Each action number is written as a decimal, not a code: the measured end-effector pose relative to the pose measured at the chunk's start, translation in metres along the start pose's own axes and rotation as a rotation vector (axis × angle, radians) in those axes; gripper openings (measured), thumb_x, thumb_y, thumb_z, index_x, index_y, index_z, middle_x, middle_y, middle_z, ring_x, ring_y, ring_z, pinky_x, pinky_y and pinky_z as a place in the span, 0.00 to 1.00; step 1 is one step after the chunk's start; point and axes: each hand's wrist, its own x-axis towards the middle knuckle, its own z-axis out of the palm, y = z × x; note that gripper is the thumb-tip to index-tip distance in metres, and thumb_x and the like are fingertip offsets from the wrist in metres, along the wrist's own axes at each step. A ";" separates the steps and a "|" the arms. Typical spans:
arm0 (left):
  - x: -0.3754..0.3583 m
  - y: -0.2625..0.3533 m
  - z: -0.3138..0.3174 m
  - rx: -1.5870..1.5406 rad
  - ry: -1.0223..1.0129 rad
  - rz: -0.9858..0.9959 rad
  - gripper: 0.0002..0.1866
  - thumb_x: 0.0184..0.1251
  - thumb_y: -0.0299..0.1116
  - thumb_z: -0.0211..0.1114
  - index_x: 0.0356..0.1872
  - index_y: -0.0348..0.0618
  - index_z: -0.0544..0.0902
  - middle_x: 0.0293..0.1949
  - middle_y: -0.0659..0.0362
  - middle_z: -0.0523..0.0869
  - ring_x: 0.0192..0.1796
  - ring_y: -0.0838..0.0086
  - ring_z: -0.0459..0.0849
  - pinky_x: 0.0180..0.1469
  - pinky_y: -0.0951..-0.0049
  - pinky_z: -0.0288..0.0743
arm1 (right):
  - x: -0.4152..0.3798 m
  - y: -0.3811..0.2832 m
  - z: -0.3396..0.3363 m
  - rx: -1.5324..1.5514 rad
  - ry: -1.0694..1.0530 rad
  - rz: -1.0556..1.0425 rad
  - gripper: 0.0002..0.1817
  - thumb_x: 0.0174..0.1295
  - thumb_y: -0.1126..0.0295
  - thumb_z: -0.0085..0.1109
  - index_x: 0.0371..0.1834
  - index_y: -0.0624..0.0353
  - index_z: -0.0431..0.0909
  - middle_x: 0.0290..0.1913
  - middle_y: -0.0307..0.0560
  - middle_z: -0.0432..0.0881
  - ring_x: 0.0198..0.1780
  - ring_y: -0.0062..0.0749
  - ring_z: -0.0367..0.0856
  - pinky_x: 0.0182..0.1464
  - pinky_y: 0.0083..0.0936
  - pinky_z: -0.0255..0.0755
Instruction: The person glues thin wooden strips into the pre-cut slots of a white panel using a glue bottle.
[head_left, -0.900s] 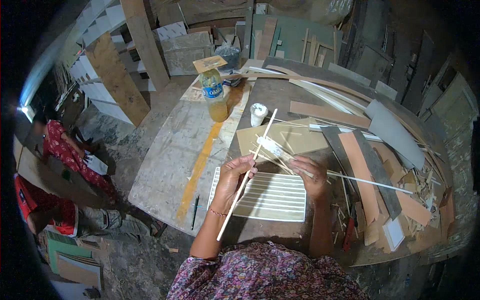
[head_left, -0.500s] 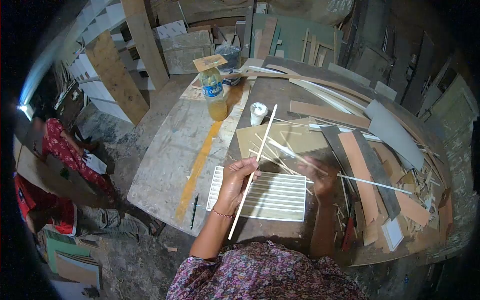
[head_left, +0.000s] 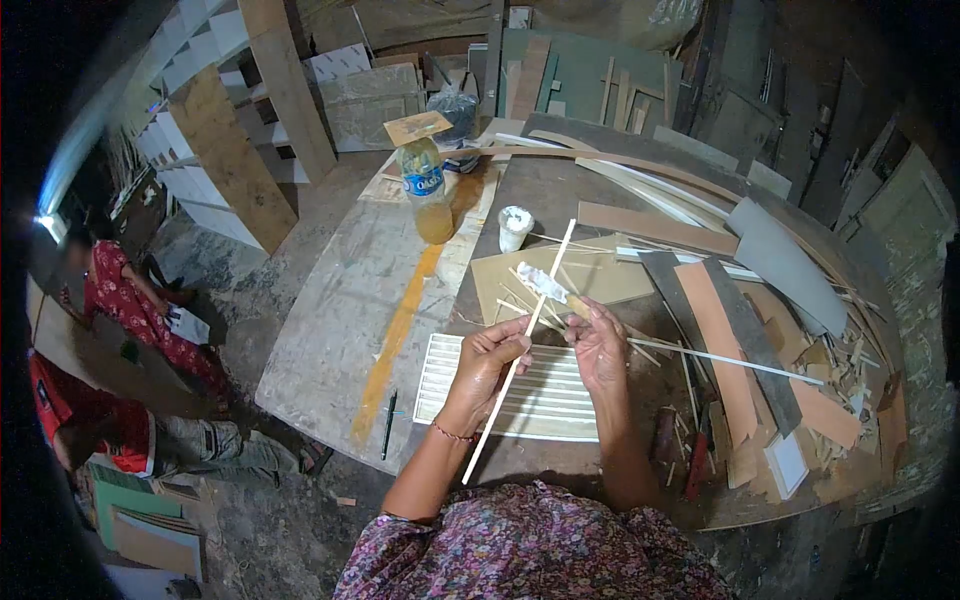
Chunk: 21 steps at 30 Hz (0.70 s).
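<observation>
My left hand (head_left: 482, 370) is closed around a thin wooden strip (head_left: 500, 400), which slants upward across the middle of the view. In my right hand (head_left: 602, 350) is a small flat wooden spatula (head_left: 578, 306), its far end coated with white paste (head_left: 540, 281). The pasted end meets or overlaps the upper part of the strip; exact contact is hard to tell. Beneath both hands lies a white slatted panel (head_left: 550, 405), partly covered by them. Beyond stands a white cup (head_left: 515, 230) with white paste in it. Several thin sticks (head_left: 516, 300) lie near a tan board (head_left: 490, 275).
A plastic bottle (head_left: 430, 200) with yellowish contents stands at the back left, a flat piece on top. A pen (head_left: 389, 425) lies near the left edge. Wood strips (head_left: 715, 345), scraps and a red-handled tool (head_left: 697, 465) crowd the right. Two people are at far left.
My right hand has moved left and up, bringing the pasted spatula to the strip. The strip's upper end has shifted slightly right. My left hand keeps its hold.
</observation>
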 end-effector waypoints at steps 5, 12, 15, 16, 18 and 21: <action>0.001 -0.004 -0.007 -0.087 -0.042 -0.038 0.14 0.54 0.20 0.57 0.44 0.29 0.74 0.25 0.59 0.78 0.24 0.81 0.75 0.24 0.85 0.69 | 0.000 0.001 -0.008 -0.065 -0.001 -0.014 0.16 0.56 0.69 0.49 0.44 0.70 0.70 0.33 0.49 0.78 0.31 0.28 0.77 0.32 0.20 0.69; 0.003 -0.001 -0.010 -0.115 -0.026 -0.032 0.14 0.54 0.20 0.57 0.44 0.29 0.73 0.25 0.59 0.77 0.23 0.80 0.74 0.24 0.85 0.67 | -0.003 -0.007 -0.018 -0.142 -0.012 -0.101 0.16 0.57 0.70 0.48 0.43 0.72 0.71 0.33 0.52 0.78 0.30 0.31 0.78 0.31 0.23 0.71; 0.003 -0.002 -0.009 -0.102 -0.017 -0.011 0.14 0.54 0.20 0.57 0.44 0.28 0.73 0.24 0.59 0.77 0.23 0.80 0.74 0.24 0.85 0.67 | -0.002 -0.010 -0.023 -0.172 -0.021 -0.150 0.16 0.57 0.70 0.47 0.42 0.73 0.72 0.32 0.52 0.78 0.30 0.31 0.78 0.31 0.23 0.71; 0.003 -0.002 -0.009 -0.099 -0.013 0.002 0.14 0.54 0.19 0.57 0.44 0.28 0.73 0.24 0.59 0.77 0.23 0.80 0.74 0.23 0.85 0.67 | -0.001 -0.010 -0.026 -0.177 -0.026 -0.171 0.15 0.57 0.71 0.47 0.42 0.73 0.72 0.32 0.52 0.78 0.29 0.32 0.78 0.31 0.23 0.71; 0.002 -0.002 -0.008 -0.066 0.016 0.036 0.14 0.53 0.19 0.57 0.43 0.28 0.74 0.24 0.58 0.78 0.23 0.80 0.74 0.23 0.85 0.67 | 0.000 -0.012 -0.033 -0.191 -0.001 -0.192 0.15 0.57 0.71 0.47 0.42 0.73 0.72 0.31 0.53 0.78 0.29 0.32 0.77 0.31 0.24 0.70; 0.000 0.000 -0.004 0.023 0.071 0.099 0.12 0.53 0.19 0.57 0.41 0.27 0.75 0.24 0.58 0.78 0.22 0.80 0.73 0.23 0.84 0.65 | -0.003 -0.019 -0.031 -0.187 -0.006 -0.245 0.15 0.57 0.71 0.47 0.41 0.73 0.72 0.30 0.53 0.78 0.28 0.33 0.77 0.32 0.24 0.71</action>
